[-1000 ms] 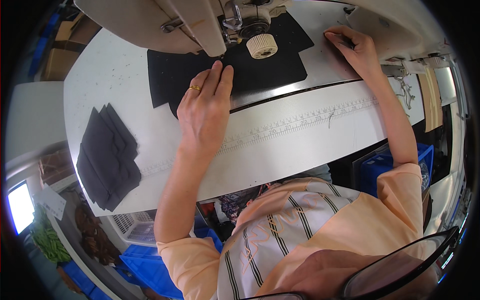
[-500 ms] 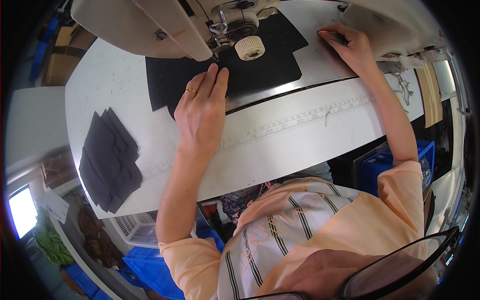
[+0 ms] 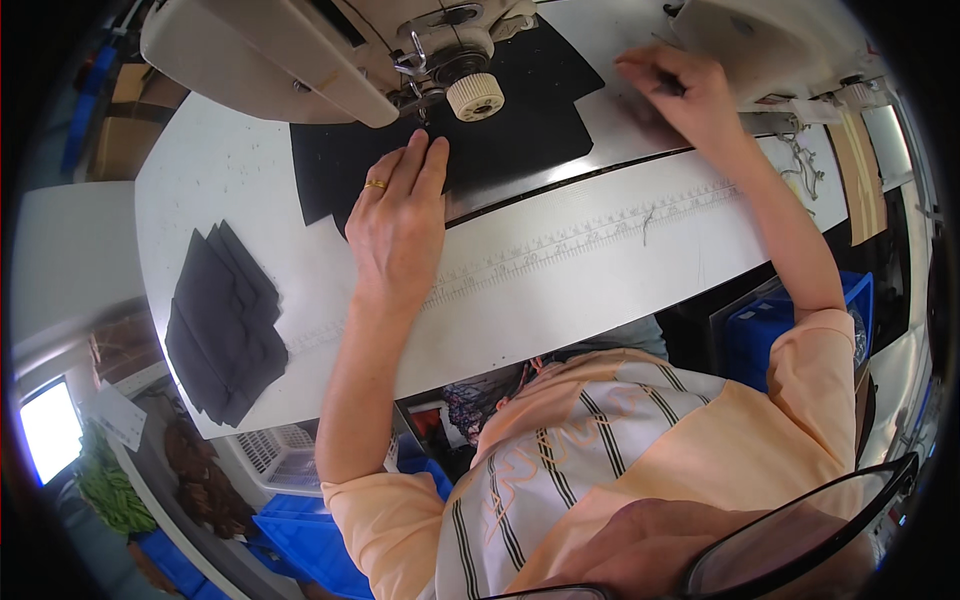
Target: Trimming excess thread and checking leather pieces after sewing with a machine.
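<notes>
My left hand (image 3: 398,215) lies flat on a black fabric piece (image 3: 520,150), fingers stretched forward and close together, a gold ring on one. Its fingertips are just in front of the presser foot (image 3: 422,105) of a sewing machine (image 3: 270,55). The fabric extends under the machine's head, which hides part of it. To the right of the fabric, my right hand (image 3: 690,95) is closed over the machine bed, with thumb and forefinger together. Something small and dark shows within its curled fingers, too hidden to name.
A stack of dark fabric pieces (image 3: 225,330) lies on the left of the white table (image 3: 560,300). A printed ruler scale (image 3: 570,245) runs along it, with a loose thread (image 3: 647,225) on top. Blue crates (image 3: 310,535) and a white basket (image 3: 285,455) stand below.
My right hand has shifted slightly left, turning a little at the wrist. My left hand stays on the fabric in almost the same place. The whole view has tilted slightly.
</notes>
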`<state>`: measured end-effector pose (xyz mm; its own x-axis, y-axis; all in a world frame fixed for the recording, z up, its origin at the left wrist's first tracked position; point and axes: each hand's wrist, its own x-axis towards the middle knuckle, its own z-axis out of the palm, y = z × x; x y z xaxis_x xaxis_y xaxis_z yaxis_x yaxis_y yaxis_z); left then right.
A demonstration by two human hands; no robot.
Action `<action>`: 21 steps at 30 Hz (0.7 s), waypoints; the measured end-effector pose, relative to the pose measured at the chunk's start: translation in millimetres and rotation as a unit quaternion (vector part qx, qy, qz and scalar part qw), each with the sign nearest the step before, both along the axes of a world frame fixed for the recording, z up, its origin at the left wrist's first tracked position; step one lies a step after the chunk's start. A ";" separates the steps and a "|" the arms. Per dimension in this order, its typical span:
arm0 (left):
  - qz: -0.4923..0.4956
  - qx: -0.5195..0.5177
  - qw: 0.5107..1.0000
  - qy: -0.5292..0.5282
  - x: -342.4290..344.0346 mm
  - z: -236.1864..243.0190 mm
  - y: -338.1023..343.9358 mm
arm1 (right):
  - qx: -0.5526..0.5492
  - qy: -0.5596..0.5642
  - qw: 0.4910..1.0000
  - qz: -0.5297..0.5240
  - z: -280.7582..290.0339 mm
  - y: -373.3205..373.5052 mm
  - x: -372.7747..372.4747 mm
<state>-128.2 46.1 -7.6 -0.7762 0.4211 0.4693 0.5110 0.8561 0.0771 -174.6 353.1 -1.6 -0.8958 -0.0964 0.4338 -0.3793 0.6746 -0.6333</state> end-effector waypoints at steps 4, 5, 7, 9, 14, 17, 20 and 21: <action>-0.005 0.008 1.000 0.002 -0.3 -1.7 -0.3 | 0.171 0.153 0.954 0.190 0.4 -68.8 -12.1; -0.005 0.010 1.000 -0.003 0.3 0.3 1.2 | 0.195 0.181 0.943 0.202 -3.8 -82.3 -20.4; -0.007 0.010 1.000 -0.009 -1.1 0.8 3.2 | 0.216 0.208 0.930 0.211 -6.0 -101.5 -36.6; -0.008 0.008 1.000 -0.002 -0.8 -0.4 0.6 | 0.308 0.186 0.902 0.238 -2.5 -114.5 -45.2; -0.018 0.006 0.999 0.026 -1.9 -0.9 -0.9 | 0.263 0.219 0.900 0.270 -3.4 -102.1 -54.6; -0.011 0.011 1.000 0.009 -0.6 1.9 1.4 | 0.245 0.139 0.950 0.137 -13.3 -75.8 -64.8; -0.004 0.011 1.000 -0.003 0.1 1.8 1.1 | 0.325 0.129 0.927 0.132 -16.3 -60.2 -65.9; -0.004 0.009 1.000 -0.001 0.3 1.3 0.2 | 0.325 0.130 0.927 0.134 -15.5 -59.3 -63.2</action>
